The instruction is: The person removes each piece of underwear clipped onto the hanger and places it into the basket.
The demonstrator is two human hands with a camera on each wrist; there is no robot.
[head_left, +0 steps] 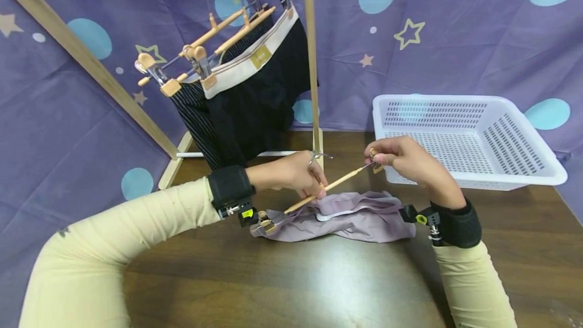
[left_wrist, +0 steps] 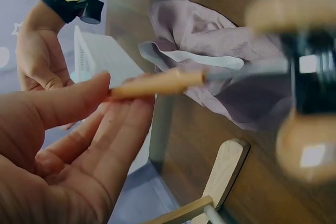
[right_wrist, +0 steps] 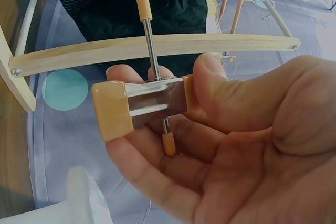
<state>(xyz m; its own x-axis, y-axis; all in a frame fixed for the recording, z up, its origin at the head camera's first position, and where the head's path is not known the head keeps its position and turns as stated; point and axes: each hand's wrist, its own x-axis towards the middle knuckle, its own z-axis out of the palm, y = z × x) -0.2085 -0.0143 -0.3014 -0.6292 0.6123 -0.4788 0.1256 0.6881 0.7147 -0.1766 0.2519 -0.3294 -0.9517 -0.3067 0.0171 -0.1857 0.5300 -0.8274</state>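
A clip hanger with a wooden-coloured bar is held over the table by both hands. My left hand pinches its bar near the middle between thumb and fingers, with the metal hook rising above that hand. At the bar's right end my right hand grips a clip between thumb and fingers. The other clip, at the left end, is over the edge of the cloth. A pale mauve garment with a light-coloured strip at its opening lies crumpled on the table under the hanger.
A wooden rack with a white rail stands at the back left. Dark shorts with a white waistband and striped dark clothing hang there from clip hangers. A white perforated basket sits at the back right on the brown table.
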